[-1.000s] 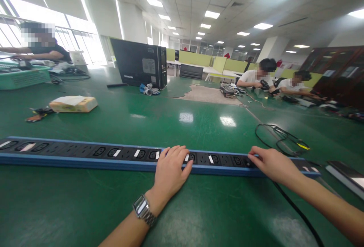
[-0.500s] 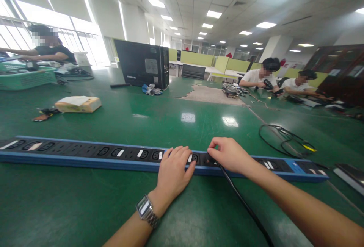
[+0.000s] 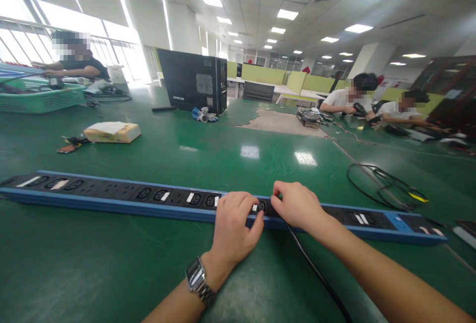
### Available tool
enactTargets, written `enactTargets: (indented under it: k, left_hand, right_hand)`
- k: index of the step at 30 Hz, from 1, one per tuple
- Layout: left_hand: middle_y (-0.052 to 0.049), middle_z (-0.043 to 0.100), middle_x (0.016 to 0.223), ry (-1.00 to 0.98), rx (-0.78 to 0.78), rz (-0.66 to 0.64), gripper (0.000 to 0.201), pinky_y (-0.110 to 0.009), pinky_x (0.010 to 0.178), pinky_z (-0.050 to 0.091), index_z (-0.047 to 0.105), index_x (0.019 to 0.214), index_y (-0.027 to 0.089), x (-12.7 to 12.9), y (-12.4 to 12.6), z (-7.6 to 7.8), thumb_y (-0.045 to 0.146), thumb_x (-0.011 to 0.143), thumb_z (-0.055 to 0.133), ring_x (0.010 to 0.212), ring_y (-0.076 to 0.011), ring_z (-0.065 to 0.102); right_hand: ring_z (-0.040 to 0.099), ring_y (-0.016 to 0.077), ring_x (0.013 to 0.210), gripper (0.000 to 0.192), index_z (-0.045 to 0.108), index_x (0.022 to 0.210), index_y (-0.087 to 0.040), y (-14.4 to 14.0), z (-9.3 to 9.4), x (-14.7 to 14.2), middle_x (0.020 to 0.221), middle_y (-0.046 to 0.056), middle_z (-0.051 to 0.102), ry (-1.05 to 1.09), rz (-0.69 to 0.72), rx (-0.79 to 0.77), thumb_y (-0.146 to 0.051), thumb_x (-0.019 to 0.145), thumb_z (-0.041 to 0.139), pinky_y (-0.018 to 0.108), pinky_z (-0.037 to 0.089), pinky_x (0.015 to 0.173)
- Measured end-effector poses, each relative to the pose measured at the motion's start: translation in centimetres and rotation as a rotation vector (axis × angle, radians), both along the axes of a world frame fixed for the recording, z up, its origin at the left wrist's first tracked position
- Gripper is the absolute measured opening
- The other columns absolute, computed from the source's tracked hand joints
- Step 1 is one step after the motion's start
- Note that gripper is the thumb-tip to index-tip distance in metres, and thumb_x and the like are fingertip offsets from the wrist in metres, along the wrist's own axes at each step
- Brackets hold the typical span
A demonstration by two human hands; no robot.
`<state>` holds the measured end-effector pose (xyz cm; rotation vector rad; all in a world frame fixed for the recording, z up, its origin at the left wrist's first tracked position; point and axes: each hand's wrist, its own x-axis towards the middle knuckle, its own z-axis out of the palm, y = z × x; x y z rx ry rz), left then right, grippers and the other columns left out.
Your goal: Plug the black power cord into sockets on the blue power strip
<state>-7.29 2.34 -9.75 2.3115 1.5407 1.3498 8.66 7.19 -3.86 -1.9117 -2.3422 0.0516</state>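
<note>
A long power strip with blue rails and a black socket face lies across the green table. My left hand, wearing a metal-banded watch, is closed over its middle, fingers bent toward the far rail and thumb on the near side. Just to the right, my right hand is pinched over the socket face. It grips the plug end of a black power cord. The plug itself is mostly hidden under my fingers, so how deep it sits does not show. The cord runs down off the near side of the strip.
Beyond the strip are a tissue pack, a black computer case, gloves and a green basket. A coiled black cable lies right. One person sits at the far left, two at the right.
My left hand has bent its fingers more, and its thumb has moved closer to them. My right hand stays at the plug. The whole view has shifted slightly.
</note>
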Motion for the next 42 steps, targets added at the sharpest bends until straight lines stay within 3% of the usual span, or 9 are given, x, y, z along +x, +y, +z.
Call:
enactTargets:
  k: [2, 5, 12, 21, 25, 29, 34, 39, 42]
  left_hand:
    - [-0.005, 0.063, 0.074, -0.054, -0.058, -0.078, 0.018, -0.032, 0.071, 0.038, 0.061, 0.075, 0.017, 0.7, -1.0, 0.1, 0.026, 0.086, 0.051, 0.075, -0.0194, 0.056]
    - [0.000, 0.056, 0.057, -0.120, -0.318, -0.249, 0.025, -0.027, 0.055, 0.031, 0.061, 0.069, 0.018, 2.5, -3.0, -0.3, 0.032, 0.088, 0.052, 0.054, -0.0130, 0.048]
    - [-0.001, 0.061, 0.066, -0.569, -0.773, -0.478, 0.027, -0.022, 0.049, 0.033, 0.058, 0.093, 0.017, 6.4, -5.4, -1.2, 0.041, 0.092, 0.045, 0.053, -0.0107, 0.051]
    - [-0.009, 0.069, 0.075, -1.202, -1.086, -0.414, 0.037, -0.018, 0.047, 0.040, 0.051, 0.094, 0.013, 7.5, -3.5, -0.4, 0.049, 0.086, 0.051, 0.053, -0.0102, 0.059]
    - [-0.009, 0.069, 0.077, -1.309, -1.123, -0.479, 0.033, -0.019, 0.050, 0.042, 0.052, 0.089, 0.012, 7.1, -3.6, 0.0, 0.044, 0.082, 0.058, 0.058, -0.0131, 0.064]
    - [-0.008, 0.068, 0.074, -1.360, -1.076, -0.517, 0.032, -0.019, 0.051, 0.044, 0.054, 0.088, 0.012, 7.4, -3.5, 0.1, 0.044, 0.083, 0.059, 0.058, -0.0125, 0.063]
    - [-0.006, 0.066, 0.068, -1.392, -1.025, -0.480, 0.035, -0.019, 0.050, 0.044, 0.055, 0.085, 0.011, 7.7, -3.4, 0.2, 0.046, 0.083, 0.059, 0.053, -0.0111, 0.061]
    - [-0.003, 0.063, 0.058, -1.378, -0.860, -0.667, 0.035, -0.021, 0.047, 0.044, 0.054, 0.080, 0.014, 8.3, -3.1, 2.9, 0.048, 0.082, 0.060, 0.048, -0.0121, 0.058]
    - [0.001, 0.056, 0.052, -1.466, -0.713, -0.582, 0.032, -0.019, 0.043, 0.040, 0.053, 0.075, 0.016, 8.0, -2.4, 4.5, 0.045, 0.085, 0.057, 0.043, -0.0097, 0.051]
  right_hand:
    - [0.058, 0.0178, 0.068, 0.019, 0.064, 0.077, -0.026, 0.0, -0.1, -0.2, 0.077, 0.002, 0.068, 0.004, 0.002, 0.005, -0.032, 0.079, 0.046, 0.027, 0.025, 0.054]
    - [0.057, 0.0168, 0.066, 0.018, 0.063, 0.075, -0.026, 0.2, -0.5, 0.0, 0.074, 0.001, 0.068, 0.063, 0.007, 0.007, -0.032, 0.079, 0.047, 0.027, 0.025, 0.054]
    - [0.055, 0.0123, 0.062, 0.017, 0.059, 0.071, -0.023, 0.1, -1.6, 0.9, 0.065, -0.001, 0.063, 0.303, 0.010, -0.026, -0.029, 0.081, 0.047, 0.024, 0.028, 0.056]
    - [0.056, 0.0141, 0.067, 0.049, 0.064, 0.072, -0.023, -0.6, -2.9, 2.5, 0.071, 0.001, 0.065, 0.274, 0.086, 0.050, -0.046, 0.096, 0.027, 0.025, 0.032, 0.060]
    - [0.057, 0.0169, 0.089, 0.039, 0.070, 0.092, -0.024, 0.0, -5.2, 4.3, 0.093, 0.003, 0.069, 0.255, 0.057, 0.236, -0.037, 0.095, 0.033, 0.027, 0.036, 0.076]
    - [0.058, 0.0175, 0.084, 0.032, 0.070, 0.089, -0.025, -0.1, -6.4, 4.5, 0.089, 0.002, 0.070, 0.108, 0.008, 0.214, -0.034, 0.093, 0.040, 0.029, 0.035, 0.073]
    - [0.059, 0.0178, 0.086, 0.033, 0.071, 0.092, -0.026, -0.3, -6.0, 4.1, 0.091, 0.002, 0.071, 0.085, 0.007, 0.198, -0.033, 0.094, 0.038, 0.029, 0.035, 0.073]
    - [0.059, 0.0180, 0.080, 0.033, 0.070, 0.079, -0.025, -0.8, -5.1, 4.0, 0.083, 0.003, 0.071, 0.066, -0.036, 0.157, -0.031, 0.092, 0.040, 0.028, 0.033, 0.066]
    - [0.058, 0.0179, 0.082, 0.033, 0.069, 0.081, -0.025, -0.9, -5.1, 4.0, 0.087, 0.002, 0.071, 0.075, -0.010, 0.144, -0.030, 0.093, 0.039, 0.028, 0.033, 0.067]
